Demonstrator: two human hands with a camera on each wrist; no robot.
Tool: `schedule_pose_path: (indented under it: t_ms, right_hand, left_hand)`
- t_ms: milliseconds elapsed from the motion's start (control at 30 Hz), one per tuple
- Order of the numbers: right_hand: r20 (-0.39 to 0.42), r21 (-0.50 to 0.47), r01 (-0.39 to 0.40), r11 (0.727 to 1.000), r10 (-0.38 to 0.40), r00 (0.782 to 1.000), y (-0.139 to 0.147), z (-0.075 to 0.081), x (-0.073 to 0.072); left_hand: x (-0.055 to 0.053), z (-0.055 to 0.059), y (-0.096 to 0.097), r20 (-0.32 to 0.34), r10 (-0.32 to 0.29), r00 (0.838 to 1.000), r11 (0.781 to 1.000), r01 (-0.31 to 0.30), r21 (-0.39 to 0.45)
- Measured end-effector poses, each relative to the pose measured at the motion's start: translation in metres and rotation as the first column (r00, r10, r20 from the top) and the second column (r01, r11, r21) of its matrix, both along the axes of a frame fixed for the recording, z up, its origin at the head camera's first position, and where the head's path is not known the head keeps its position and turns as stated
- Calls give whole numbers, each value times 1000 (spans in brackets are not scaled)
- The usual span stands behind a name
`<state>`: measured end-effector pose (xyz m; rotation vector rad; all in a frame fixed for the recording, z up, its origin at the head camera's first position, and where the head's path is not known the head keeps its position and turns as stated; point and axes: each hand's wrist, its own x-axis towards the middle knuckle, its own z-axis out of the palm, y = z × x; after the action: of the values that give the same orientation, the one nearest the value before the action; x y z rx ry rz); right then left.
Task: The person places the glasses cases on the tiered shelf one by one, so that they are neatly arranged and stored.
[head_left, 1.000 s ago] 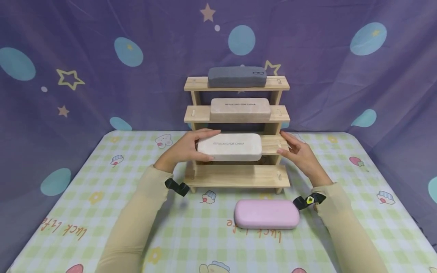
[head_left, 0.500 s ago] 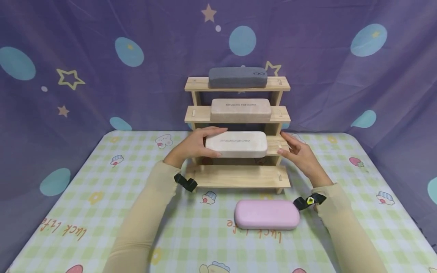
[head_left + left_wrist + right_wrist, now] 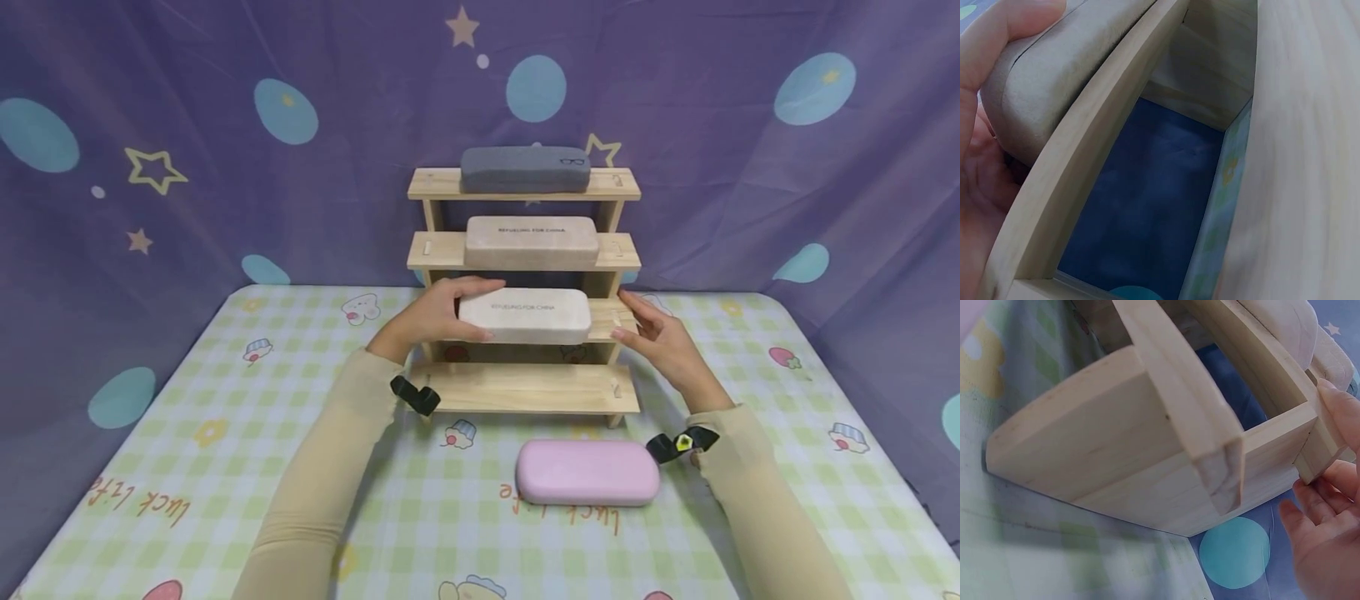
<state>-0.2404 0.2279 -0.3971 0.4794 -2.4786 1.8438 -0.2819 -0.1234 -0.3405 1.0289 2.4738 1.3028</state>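
Observation:
In the head view, my left hand [image 3: 426,319] grips the left end of a white glasses case [image 3: 528,321], thumb at its front edge and fingers along the back. The case lies along the second-lowest shelf of a stepped wooden display stand [image 3: 517,390]. In the left wrist view the case [image 3: 1054,81] sits right against the shelf's wooden edge [image 3: 1085,150]. My right hand [image 3: 666,346] holds the right end of that same shelf. The right wrist view has its thumb [image 3: 1338,403] on top of the board, with the other fingers curled below the end.
A beige glasses case [image 3: 532,243] stands on the shelf above, and a grey-blue one [image 3: 525,171] on the top shelf. On the checked tablecloth [image 3: 420,517] in front lies a pink glasses case [image 3: 587,472]. A purple patterned curtain [image 3: 360,192] hangs behind.
My left hand has moved the white glasses case rightward and slightly back along its shelf, mostly in the first half second. The right hand has kept its place on the stand.

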Motion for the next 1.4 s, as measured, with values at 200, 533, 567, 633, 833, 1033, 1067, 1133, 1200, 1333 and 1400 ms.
schedule_pose_path:
  t_ms: [200, 533, 567, 633, 833, 1033, 1067, 1133, 1200, 1333, 1400]
  right_hand:
    - [-1, -8, -6, 1000, 6, 1000, 2, -1, -1]
    - [-5, -21, -18, 1000, 18, 1000, 1, 0, -1]
    - [-4, -22, -18, 1000, 18, 1000, 1, 0, -1]
    - [-2, -16, -15, 1000, 15, 1000, 2, 0, 0]
    - [2, -9, -11, 1000, 11, 1000, 2, -2, -1]
    - [4, -9, -13, 1000, 13, 1000, 0, -2, -3]
    - [5, -6, -12, 1000, 12, 1000, 0, -2, -3]
    - [4, -6, -11, 1000, 11, 1000, 1, -2, -3]
    - [3, -1, -9, 1000, 9, 1000, 1, -2, -3]
    - [-1, -4, -12, 1000, 12, 1000, 1, -2, -2]
    - [-3, -8, -13, 1000, 13, 1000, 1, -2, -2]
  left_hand:
    - [-2, -1, 1, -4, -15, 1000, 1000, 15, 5]
    - [-4, -2, 2, 10, -5, 1000, 1000, 5, 2]
    - [-4, -2, 2, 12, -3, 1000, 1000, 3, 0]
    - [-3, -1, 2, 14, 3, 1000, 1000, -3, -8]
    - [0, -1, -2, 10, -12, 1000, 1000, 12, 7]
    - [3, -1, -14, 63, -50, 997, 994, 44, 100]
    - [5, -1, -16, 74, -49, 996, 993, 40, 115]
    - [7, -1, -20, 89, -34, 995, 989, 20, 144]
    - [10, -1, -24, 86, -15, 996, 986, 1, 165]
    - [18, 2, -32, 43, 13, 999, 983, -20, 180]
    - [22, 4, -35, 37, 18, 999, 983, -24, 181]
